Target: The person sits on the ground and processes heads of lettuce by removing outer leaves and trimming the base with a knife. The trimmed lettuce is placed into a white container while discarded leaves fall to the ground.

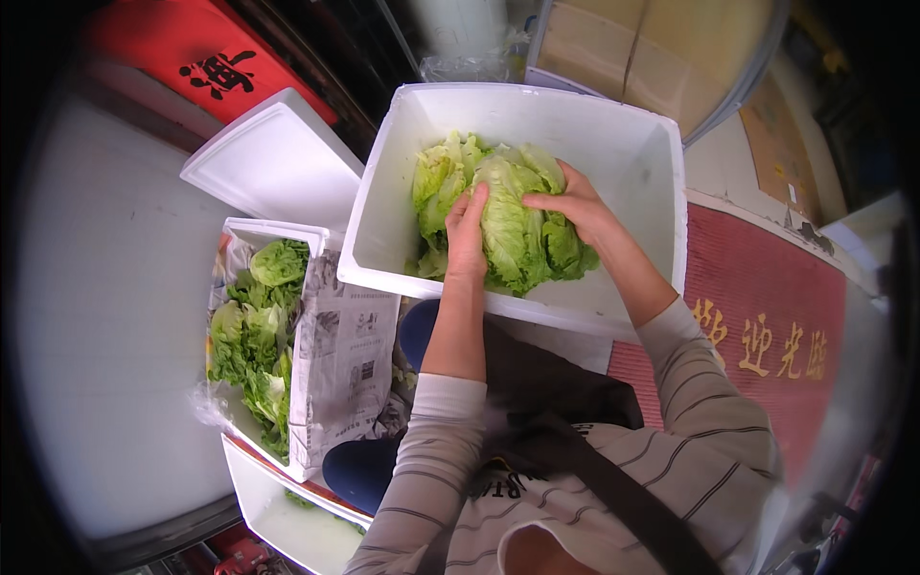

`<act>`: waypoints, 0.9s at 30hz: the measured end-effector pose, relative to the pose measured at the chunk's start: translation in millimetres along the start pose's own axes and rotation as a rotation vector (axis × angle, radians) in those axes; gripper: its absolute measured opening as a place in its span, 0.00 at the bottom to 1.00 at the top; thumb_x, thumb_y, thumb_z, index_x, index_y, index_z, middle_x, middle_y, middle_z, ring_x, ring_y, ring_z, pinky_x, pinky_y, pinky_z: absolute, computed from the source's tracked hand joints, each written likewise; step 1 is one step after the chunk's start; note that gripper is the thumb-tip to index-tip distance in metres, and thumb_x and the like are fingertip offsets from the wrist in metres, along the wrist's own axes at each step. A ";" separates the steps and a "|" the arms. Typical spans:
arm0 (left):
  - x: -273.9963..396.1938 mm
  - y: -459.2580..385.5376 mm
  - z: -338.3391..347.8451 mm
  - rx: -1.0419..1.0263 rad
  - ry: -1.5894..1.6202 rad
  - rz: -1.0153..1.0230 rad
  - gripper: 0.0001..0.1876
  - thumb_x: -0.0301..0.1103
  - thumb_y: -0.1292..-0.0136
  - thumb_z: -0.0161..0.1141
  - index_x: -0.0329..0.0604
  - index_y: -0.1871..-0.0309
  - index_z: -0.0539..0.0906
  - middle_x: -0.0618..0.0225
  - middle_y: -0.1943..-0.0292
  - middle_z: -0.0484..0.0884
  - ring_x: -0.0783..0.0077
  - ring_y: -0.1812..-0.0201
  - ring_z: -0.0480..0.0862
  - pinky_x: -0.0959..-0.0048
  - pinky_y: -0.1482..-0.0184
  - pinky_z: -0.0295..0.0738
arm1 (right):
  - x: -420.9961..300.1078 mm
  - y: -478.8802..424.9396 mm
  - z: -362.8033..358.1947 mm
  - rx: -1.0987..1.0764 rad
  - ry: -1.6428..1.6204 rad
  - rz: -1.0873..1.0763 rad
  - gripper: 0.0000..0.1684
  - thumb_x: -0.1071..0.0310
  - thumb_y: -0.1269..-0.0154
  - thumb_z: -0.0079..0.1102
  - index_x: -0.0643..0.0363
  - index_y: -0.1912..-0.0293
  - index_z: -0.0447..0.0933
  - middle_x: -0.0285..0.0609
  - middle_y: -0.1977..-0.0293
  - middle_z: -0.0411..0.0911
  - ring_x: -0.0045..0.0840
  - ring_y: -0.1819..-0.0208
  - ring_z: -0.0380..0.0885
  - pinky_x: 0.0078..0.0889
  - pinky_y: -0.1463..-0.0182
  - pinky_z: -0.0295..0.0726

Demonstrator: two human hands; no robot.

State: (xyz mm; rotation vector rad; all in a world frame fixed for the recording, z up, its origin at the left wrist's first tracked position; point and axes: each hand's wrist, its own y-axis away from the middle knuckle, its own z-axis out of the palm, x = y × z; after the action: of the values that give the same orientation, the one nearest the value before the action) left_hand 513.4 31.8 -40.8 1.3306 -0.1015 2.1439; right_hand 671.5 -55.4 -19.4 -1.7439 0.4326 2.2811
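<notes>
Between my two hands is a head of leafy green lettuce [507,215], inside a large white styrofoam box [618,136]. My left hand [467,230] grips its left side, thumb pointing up along the leaves. On its right side my right hand [575,205] is spread, thumb on the front leaves and fingers partly hidden behind. More lettuce [437,187] lies in the box, just left of the held head and touching it. The bottoms of the heads hide part of the box floor.
At left, a smaller styrofoam box [316,233] holds several lettuces [262,323], with newspaper [345,352] over its side. Below it sits another white box [266,496]. A styrofoam lid [277,158] leans behind. A red mat [762,287] with gold characters lies at right.
</notes>
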 end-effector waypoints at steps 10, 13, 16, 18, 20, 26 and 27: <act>-12.0 -13.4 -10.8 -0.075 0.151 -0.017 0.29 0.49 0.32 0.58 0.33 0.39 0.70 0.59 0.46 0.77 0.71 0.48 0.78 0.71 0.47 0.74 | 9.6 -20.0 -8.6 -0.109 -0.285 0.331 0.32 0.74 0.47 0.68 0.64 0.41 0.71 0.47 0.48 0.77 0.34 0.48 0.78 0.37 0.45 0.79; -7.9 -5.8 -1.0 -0.059 -0.081 0.040 0.29 0.48 0.35 0.62 0.33 0.41 0.72 0.60 0.50 0.79 0.72 0.53 0.79 0.73 0.50 0.75 | 12.3 -19.8 -7.6 -0.139 -0.339 0.363 0.33 0.75 0.46 0.67 0.62 0.40 0.70 0.47 0.47 0.76 0.33 0.47 0.77 0.37 0.46 0.79; -6.9 -5.2 -4.2 -0.023 -0.218 0.026 0.29 0.46 0.38 0.67 0.32 0.42 0.74 0.61 0.53 0.80 0.73 0.56 0.80 0.74 0.53 0.75 | 16.5 -19.1 -4.8 -0.113 -0.311 0.341 0.32 0.75 0.46 0.66 0.62 0.40 0.70 0.46 0.48 0.77 0.33 0.48 0.78 0.37 0.46 0.79; -9.9 -9.2 -10.8 0.026 -0.269 0.010 0.30 0.44 0.41 0.69 0.30 0.43 0.74 0.60 0.54 0.81 0.73 0.56 0.80 0.75 0.52 0.75 | 18.3 -17.6 -2.6 -0.066 -0.284 0.353 0.31 0.76 0.46 0.66 0.63 0.41 0.71 0.47 0.50 0.78 0.33 0.50 0.79 0.37 0.48 0.80; -16.6 -14.2 -14.8 0.100 -0.332 0.020 0.33 0.43 0.44 0.72 0.29 0.42 0.73 0.59 0.53 0.81 0.72 0.54 0.80 0.75 0.51 0.75 | 18.9 -16.7 -1.7 0.009 -0.253 0.408 0.30 0.76 0.47 0.65 0.64 0.42 0.72 0.47 0.52 0.79 0.33 0.52 0.80 0.36 0.49 0.81; 1.9 0.6 -2.2 -0.062 -0.349 -0.056 0.41 0.35 0.54 0.75 0.29 0.38 0.67 0.55 0.49 0.78 0.64 0.50 0.80 0.69 0.49 0.77 | 30.5 -21.8 -6.4 0.023 -0.140 0.293 0.27 0.76 0.48 0.66 0.68 0.46 0.75 0.49 0.56 0.80 0.33 0.56 0.81 0.34 0.53 0.81; 4.7 0.6 -4.3 -0.070 -0.284 -0.100 0.41 0.33 0.55 0.74 0.29 0.38 0.67 0.54 0.48 0.78 0.63 0.50 0.80 0.67 0.49 0.77 | 29.6 -24.7 -9.2 0.025 -0.106 0.320 0.27 0.75 0.48 0.66 0.68 0.46 0.75 0.49 0.56 0.80 0.33 0.56 0.81 0.34 0.53 0.81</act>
State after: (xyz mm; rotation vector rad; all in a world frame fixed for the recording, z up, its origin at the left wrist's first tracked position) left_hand 508.2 35.0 -38.9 1.5570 -0.2174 1.8422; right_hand 681.0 -35.7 -52.5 -1.6310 0.7644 2.5547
